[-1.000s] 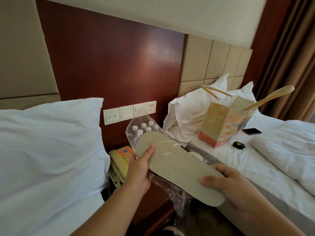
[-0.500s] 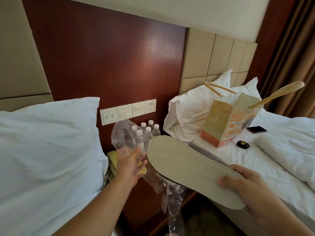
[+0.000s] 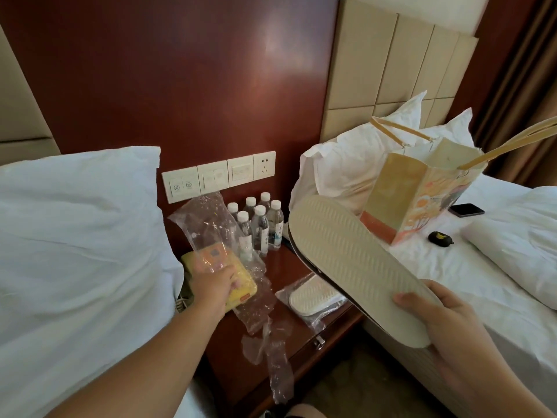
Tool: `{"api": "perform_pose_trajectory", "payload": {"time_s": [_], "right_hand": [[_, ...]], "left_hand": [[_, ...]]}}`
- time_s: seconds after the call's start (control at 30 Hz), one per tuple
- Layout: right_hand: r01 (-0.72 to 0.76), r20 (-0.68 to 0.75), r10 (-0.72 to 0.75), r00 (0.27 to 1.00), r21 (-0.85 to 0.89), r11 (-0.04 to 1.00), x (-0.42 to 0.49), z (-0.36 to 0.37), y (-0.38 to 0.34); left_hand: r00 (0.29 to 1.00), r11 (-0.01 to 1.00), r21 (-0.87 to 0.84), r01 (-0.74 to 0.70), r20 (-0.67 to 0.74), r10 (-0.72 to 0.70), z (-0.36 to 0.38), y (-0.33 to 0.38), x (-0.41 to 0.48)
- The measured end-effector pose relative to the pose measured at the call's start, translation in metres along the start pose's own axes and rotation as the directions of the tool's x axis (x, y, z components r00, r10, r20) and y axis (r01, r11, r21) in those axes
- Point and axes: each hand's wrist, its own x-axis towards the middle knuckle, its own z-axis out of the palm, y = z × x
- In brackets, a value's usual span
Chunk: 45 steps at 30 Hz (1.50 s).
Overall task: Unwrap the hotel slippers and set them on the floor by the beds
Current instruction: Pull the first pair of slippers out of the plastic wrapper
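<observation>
Clear wrapper [image 3: 208, 224] in left hand [image 3: 212, 286]; slippers [image 3: 355, 260] in right hand [image 3: 446, 321]; bottle labels [image 3: 262, 233] blurred.

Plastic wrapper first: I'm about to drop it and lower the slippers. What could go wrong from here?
1. The plastic wrapper in the left hand trails past the nightstand edge; released there, it may slide onto the floor where the slippers go.
2. It stands close to the water bottles; a careless sweep could topple one.
3. The right hand grips the slippers only at one end, so they might slip loose.
</observation>
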Motion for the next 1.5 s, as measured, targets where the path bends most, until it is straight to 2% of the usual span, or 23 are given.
{"api": "perform_pose_trajectory", "payload": {"time_s": [0.1, 0.17, 0.23, 0.3, 0.4, 0.47, 0.67, 0.73, 0.77, 0.83, 0.9, 0.97, 1.13, 1.2, 1.3, 1.37, 1.43, 1.5], "right_hand": [[0.019, 0.02, -0.019, 1.0, -0.004, 1.0, 0.006, 0.01, 0.009], [0.013, 0.028, -0.013, 1.0, 0.002, 1.0, 0.01, 0.015, 0.017], [-0.005, 0.042, 0.005, 0.999, -0.017, 1.0, 0.014, 0.02, 0.024], [-0.027, 0.053, 0.029, 0.998, -0.034, 0.999, 0.017, 0.025, 0.03], [-0.035, 0.057, 0.037, 0.998, -0.044, 0.998, 0.02, 0.032, 0.038], [-0.029, 0.061, 0.031, 0.998, -0.043, 0.999, 0.021, 0.037, 0.042], [0.003, 0.063, -0.001, 0.998, -0.028, 1.0, 0.017, 0.053, 0.042], [0.018, 0.055, -0.017, 0.998, -0.019, 1.0, 0.012, 0.058, 0.04], [0.022, 0.054, -0.022, 0.998, -0.013, 1.0, 0.009, 0.061, 0.038], [0.022, 0.051, -0.022, 0.998, 0.002, 1.0, 0.003, 0.065, 0.035], [0.027, 0.052, -0.028, 0.998, 0.019, 0.999, -0.003, 0.068, 0.031], [0.031, 0.058, -0.034, 0.998, 0.059, 0.998, -0.009, 0.067, 0.027], [0.005, 0.141, -0.028, 0.99, 0.162, 0.987, -0.029, 0.063, 0.026], [-0.008, 0.136, -0.014, 0.991, 0.156, 0.988, -0.035, 0.06, 0.028], [0.025, 0.141, -0.024, 0.99, -0.006, 1.0, -0.045, 0.061, 0.028], [0.099, 0.142, -0.071, 0.987, -0.2, 0.975, -0.052, 0.064, 0.026], [0.193, 0.121, -0.156, 0.98, -0.436, 0.879, -0.058, 0.066, 0.022], [0.264, 0.131, -0.235, 0.963, -0.634, 0.726, -0.065, 0.069, 0.019]], "left_hand": [[1.0, 0.984, 0.175, 0.023, 0.001, -0.023, -0.006, -0.031, 0.001], [1.0, 0.921, 0.389, 0.004, -0.03, 0.008, -0.01, -0.046, -0.004], [0.996, 0.765, 0.644, 0.003, -0.068, 0.052, -0.011, -0.059, -0.012], [0.994, 0.588, 0.808, -0.024, -0.046, 0.104, -0.013, -0.07, -0.021], [0.994, 0.455, 0.888, -0.068, 0.022, 0.106, -0.017, -0.079, -0.026], [0.992, 0.427, 0.898, -0.101, 0.06, 0.108, -0.02, -0.079, -0.029], [0.927, 0.438, 0.839, -0.321, 0.186, 0.325, -0.022, -0.053, -0.048], [0.894, 0.519, 0.736, -0.433, 0.28, 0.349, -0.016, -0.039, -0.056], [0.89, 0.61, 0.648, -0.456, 0.335, 0.309, -0.013, -0.031, -0.062], [0.885, 0.846, 0.408, -0.342, 0.443, 0.144, -0.004, -0.012, -0.079], [0.848, 0.969, 0.207, -0.136, 0.529, 0.006, 0.004, 0.002, -0.095], [0.804, 0.993, 0.113, -0.02, 0.592, -0.051, 0.008, 0.003, -0.109], [0.691, 0.995, -0.071, 0.071, 0.723, 0.002, 0.004, -0.001, -0.138], [0.668, 0.989, -0.123, 0.083, 0.744, 0.036, 0.0, 0.002, -0.146], [0.689, 0.989, -0.139, 0.058, 0.722, 0.061, -0.004, 0.005, -0.154], [0.717, 0.99, -0.137, 0.02, 0.693, 0.081, -0.009, 0.006, -0.159], [0.736, 0.993, -0.114, -0.037, 0.669, 0.104, -0.014, 0.005, -0.162], [0.741, 0.99, -0.077, -0.115, 0.658, 0.137, -0.02, 0.006, -0.166]]}}
